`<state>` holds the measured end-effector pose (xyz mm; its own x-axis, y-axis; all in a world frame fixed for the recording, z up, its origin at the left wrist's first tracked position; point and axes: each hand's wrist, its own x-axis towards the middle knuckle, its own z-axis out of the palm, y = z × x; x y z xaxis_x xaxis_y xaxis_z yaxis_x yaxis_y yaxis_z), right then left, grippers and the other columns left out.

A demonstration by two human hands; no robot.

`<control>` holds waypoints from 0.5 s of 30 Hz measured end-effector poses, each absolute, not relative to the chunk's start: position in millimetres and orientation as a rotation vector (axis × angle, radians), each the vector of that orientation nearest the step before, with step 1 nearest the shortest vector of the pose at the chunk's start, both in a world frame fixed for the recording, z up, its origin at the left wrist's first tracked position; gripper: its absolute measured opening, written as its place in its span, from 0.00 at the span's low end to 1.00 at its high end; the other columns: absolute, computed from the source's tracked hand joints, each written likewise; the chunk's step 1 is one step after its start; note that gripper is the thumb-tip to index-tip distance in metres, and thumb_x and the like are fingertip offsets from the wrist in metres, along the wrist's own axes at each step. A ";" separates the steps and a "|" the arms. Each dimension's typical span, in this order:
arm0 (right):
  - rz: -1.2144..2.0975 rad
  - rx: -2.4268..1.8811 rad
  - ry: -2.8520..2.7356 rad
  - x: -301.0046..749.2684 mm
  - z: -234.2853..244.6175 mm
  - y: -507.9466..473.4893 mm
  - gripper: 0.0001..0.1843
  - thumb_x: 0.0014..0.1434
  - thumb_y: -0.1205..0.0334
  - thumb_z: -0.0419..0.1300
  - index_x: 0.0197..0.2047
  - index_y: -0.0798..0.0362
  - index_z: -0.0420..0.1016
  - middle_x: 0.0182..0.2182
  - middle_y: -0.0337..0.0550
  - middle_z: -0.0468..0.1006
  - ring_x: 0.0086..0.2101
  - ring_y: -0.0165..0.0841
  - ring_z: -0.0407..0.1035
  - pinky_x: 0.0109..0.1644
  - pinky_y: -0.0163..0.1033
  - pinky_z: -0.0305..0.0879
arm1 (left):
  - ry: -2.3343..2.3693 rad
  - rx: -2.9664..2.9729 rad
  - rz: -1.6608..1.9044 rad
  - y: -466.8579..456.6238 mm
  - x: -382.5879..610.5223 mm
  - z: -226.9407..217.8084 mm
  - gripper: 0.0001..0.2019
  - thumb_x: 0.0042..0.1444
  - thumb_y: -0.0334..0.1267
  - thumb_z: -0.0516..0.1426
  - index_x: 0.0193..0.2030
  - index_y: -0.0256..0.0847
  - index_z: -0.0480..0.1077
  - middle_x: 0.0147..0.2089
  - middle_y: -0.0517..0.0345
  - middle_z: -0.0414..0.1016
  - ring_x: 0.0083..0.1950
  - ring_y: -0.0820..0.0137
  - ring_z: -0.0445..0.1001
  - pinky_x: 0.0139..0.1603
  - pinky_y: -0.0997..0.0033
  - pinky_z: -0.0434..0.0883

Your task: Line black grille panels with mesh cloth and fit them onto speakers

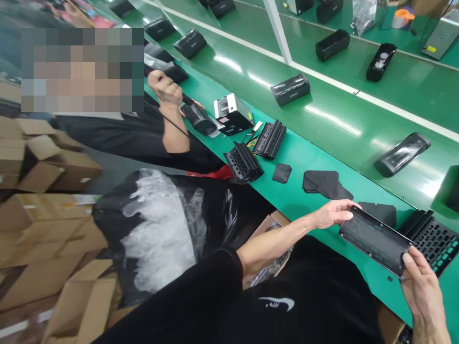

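Two hands grip one black panel (376, 241) above the table's (311, 153) near edge: your left hand (332, 213) clamps one end with closed fingers, your right hand (423, 284) the other.

Bench layout, all rel. to the panel (375, 241)

Panel is held over the bench (315, 153) near edge: L hand (332, 213) grips its left end, R hand (423, 286) its near-right corner. Grille tray (435, 241) lies just right of it, on the bench. Sheet stack (324, 184) is behind-left, near; single pad (281, 173) further left. Two ribbed housings (256, 153) sit well left & behind, side by side. Speaker unit (401, 154) is behind it, apart. Co-worker's hand (165, 87) is far left & behind. Cartons (43, 162) are far left, off the bench.
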<state>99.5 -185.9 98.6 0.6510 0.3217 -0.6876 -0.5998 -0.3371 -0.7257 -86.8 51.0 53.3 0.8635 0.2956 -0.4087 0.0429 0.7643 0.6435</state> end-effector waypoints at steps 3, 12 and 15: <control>0.982 -1.706 0.271 110.5 100.1 -179.5 0.30 0.40 0.48 0.81 0.47 0.41 0.82 0.45 0.40 0.83 0.41 0.41 0.78 0.41 0.43 0.78 | 0.482 0.526 0.005 61.3 -75.1 40.8 0.32 0.57 0.66 0.63 0.52 0.38 0.80 0.41 0.51 0.80 0.34 0.69 0.77 0.35 0.70 0.73; 1.263 -1.709 -0.095 165.8 99.4 -99.9 0.33 0.41 0.45 0.82 0.48 0.50 0.83 0.38 0.46 0.82 0.31 0.36 0.75 0.30 0.38 0.72 | 0.208 0.441 -0.476 80.1 -26.1 34.0 0.43 0.49 0.78 0.56 0.48 0.37 0.82 0.42 0.40 0.85 0.38 0.46 0.83 0.33 0.47 0.77; 1.163 -1.815 -0.181 217.8 81.9 -47.8 0.37 0.40 0.40 0.80 0.48 0.54 0.80 0.38 0.48 0.80 0.33 0.37 0.74 0.30 0.38 0.71 | 0.297 0.429 -0.240 88.4 -36.0 45.5 0.39 0.52 0.73 0.59 0.49 0.37 0.82 0.40 0.42 0.85 0.37 0.48 0.83 0.36 0.48 0.77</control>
